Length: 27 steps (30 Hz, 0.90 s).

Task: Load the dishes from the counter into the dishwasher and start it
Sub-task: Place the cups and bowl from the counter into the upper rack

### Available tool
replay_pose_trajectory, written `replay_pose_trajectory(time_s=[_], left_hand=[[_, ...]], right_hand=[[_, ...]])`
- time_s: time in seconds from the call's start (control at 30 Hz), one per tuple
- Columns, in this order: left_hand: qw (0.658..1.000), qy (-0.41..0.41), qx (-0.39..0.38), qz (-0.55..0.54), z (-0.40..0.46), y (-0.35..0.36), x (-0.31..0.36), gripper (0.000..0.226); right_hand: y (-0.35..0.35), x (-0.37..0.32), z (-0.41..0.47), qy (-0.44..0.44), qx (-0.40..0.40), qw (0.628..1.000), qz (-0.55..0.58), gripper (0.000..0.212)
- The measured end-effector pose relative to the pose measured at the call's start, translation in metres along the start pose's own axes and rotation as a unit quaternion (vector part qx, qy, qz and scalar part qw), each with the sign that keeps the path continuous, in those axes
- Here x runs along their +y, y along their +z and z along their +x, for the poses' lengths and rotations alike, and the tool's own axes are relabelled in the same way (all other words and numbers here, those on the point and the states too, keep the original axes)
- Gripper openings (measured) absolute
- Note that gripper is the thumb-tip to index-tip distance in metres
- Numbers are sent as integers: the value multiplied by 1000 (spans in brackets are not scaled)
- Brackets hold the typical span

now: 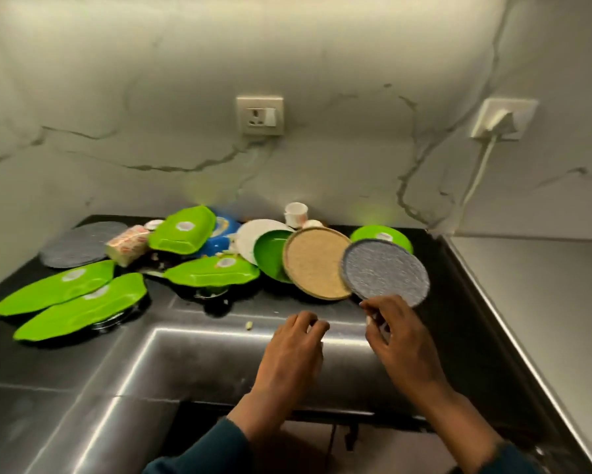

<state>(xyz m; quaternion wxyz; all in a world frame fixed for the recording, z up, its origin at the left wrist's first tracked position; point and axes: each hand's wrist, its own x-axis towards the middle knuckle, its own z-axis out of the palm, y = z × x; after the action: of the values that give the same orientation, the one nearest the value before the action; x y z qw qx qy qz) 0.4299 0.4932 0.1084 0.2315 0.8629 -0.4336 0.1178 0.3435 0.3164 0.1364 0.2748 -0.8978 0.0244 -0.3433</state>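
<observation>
- Your right hand (395, 331) reaches to the lower edge of the grey plate (385, 272); thumb and fingers curl toward that rim and seem to pinch it, though blur hides the contact.
- The grey plate stands tilted up on edge, its face toward you, overlapping the tan plate (316, 263) to its left.
- Your left hand (296, 347) hovers over the sink (198, 364), fingers loosely curled, holding nothing.
- The tan plate also leans on edge, resting against a green bowl (270, 256) behind it.
- A white plate (250, 237) sits behind the green bowl, and a white cup (296, 213) stands by the wall beyond.
- Another green bowl (385, 236) peeks out behind the grey plate, at the right end of the counter (451, 302).
- Left of the pile, a green tray (181, 232) lies upside down over a blue dish (224, 234).
- A second green tray (212, 271) lies in front of it, just above the sink's back edge.
- Two more green trays (68, 299) lie side by side at the counter's left, touching along their long edges.
- A grey mat (79, 244) lies in the back left corner, with a red-and-white packet (127, 244) beside it.
- On the marble wall, a socket (261, 114) sits above the dishes; a plug (496, 121) with a white cord fills the socket at right.
- The dishwasher is out of view.
</observation>
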Motion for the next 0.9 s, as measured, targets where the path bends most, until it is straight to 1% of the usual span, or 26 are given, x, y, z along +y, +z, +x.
replay_pose_trajectory(time_s=[0.13,0.27,0.37,0.43,0.6,0.67,0.77,0.83,0.9], left_hand=[[996,-82,14,33,-19,-24,-59,31],[988,-144,20,57,-27,-36,-111,32],[978,-191,36,73,-22,-43,-145,33],[973,-212,49,80,-17,-44,-165,28],[969,-222,43,95,8,-38,-202,26],[970,-220,50,95,25,-35,-208,25],[972,-208,52,96,59,-28,-214,28],[974,-199,52,94,84,-24,-215,30],[975,-193,49,93,111,-17,-218,31]], right_hand=[[58,-22,31,-44,-77,995,39,28],[118,-33,58,-62,-145,985,67,25],[161,-31,82,-74,-177,978,81,27],[186,-27,98,-71,-187,976,91,26],[220,-5,147,-45,-182,977,104,27],[226,10,171,-35,-165,981,92,25],[229,39,215,13,-128,988,85,26],[229,58,243,40,-102,992,56,31],[232,81,269,74,-90,993,-3,39]])
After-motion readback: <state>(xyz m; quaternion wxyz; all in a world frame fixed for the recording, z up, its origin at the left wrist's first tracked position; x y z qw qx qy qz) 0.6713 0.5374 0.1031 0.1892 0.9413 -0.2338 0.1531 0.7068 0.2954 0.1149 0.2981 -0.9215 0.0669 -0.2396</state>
